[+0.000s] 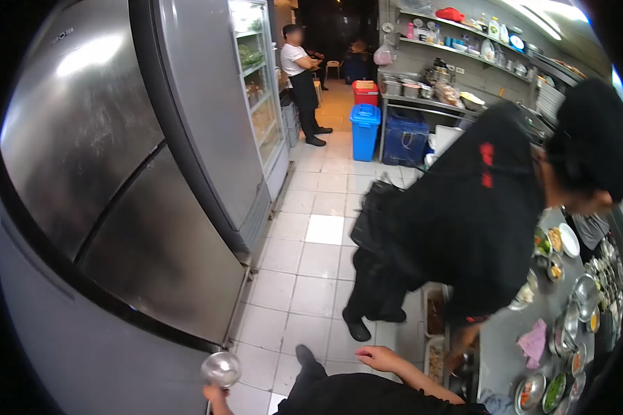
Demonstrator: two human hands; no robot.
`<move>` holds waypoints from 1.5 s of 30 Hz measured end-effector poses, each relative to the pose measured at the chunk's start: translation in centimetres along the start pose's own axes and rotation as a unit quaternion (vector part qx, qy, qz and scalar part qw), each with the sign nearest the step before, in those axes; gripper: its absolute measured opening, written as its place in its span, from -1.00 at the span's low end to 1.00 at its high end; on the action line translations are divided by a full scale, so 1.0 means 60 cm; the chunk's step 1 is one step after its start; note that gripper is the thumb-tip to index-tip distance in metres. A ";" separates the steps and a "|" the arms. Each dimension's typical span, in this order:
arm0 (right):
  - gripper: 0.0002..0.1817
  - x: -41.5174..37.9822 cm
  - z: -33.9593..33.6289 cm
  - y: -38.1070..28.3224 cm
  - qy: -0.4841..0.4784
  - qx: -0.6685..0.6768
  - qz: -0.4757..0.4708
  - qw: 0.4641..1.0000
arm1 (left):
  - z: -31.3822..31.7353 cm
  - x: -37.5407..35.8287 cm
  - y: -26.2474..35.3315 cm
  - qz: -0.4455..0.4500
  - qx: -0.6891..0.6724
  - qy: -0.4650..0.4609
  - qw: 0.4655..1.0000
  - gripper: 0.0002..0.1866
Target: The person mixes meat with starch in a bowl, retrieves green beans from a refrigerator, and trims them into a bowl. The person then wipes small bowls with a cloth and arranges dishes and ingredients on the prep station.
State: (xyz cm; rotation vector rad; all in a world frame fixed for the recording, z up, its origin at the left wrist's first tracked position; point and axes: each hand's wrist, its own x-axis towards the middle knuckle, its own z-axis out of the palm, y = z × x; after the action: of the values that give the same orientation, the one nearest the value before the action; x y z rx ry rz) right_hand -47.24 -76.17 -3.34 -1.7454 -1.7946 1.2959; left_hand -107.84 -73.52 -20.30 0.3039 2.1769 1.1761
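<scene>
My left hand (216, 392) grips a shiny round metal bowl (221, 369) by its near edge, at the lower left beside the base of the steel refrigerator (166, 235). The bowl looks empty. My right hand (379, 358) hangs in front of my body over the tiled floor, its fingers loosely bent and with nothing visible in them. Close on the right, a co-worker in black (457, 214) bends down. That person's hand (464, 346) reaches toward food containers (434, 332) beneath the counter edge and is partly blurred.
The steel counter (495, 346) on the right carries several metal bowls of food and a pink cloth (533, 344). Tiled floor (311, 277) runs ahead between refrigerators and counter. A blue bin (365, 131) and another person (300, 76) stand farther back.
</scene>
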 end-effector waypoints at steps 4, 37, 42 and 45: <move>-0.60 0.211 -0.040 -0.061 0.021 -0.012 -0.004 1.000 | 0.234 0.030 0.075 0.015 0.095 -0.238 0.967 -0.76; -0.66 1.360 -0.744 0.086 0.327 0.590 0.076 0.734 | 1.506 0.183 1.376 0.325 -0.064 -0.374 0.866 -0.41; -0.58 1.459 -0.802 0.195 0.340 0.644 0.104 0.677 | 1.684 0.288 1.591 0.362 -0.126 -0.271 0.883 -0.20; -0.59 1.488 -0.841 0.252 0.341 0.634 0.164 0.674 | 1.778 0.339 1.674 0.387 -0.069 -0.173 0.903 -0.10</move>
State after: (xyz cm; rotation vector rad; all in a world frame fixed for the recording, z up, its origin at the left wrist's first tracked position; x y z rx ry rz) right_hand -17.66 21.85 -19.35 -1.2972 0.0440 1.1939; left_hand -65.61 64.89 10.45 1.2974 1.6660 1.5235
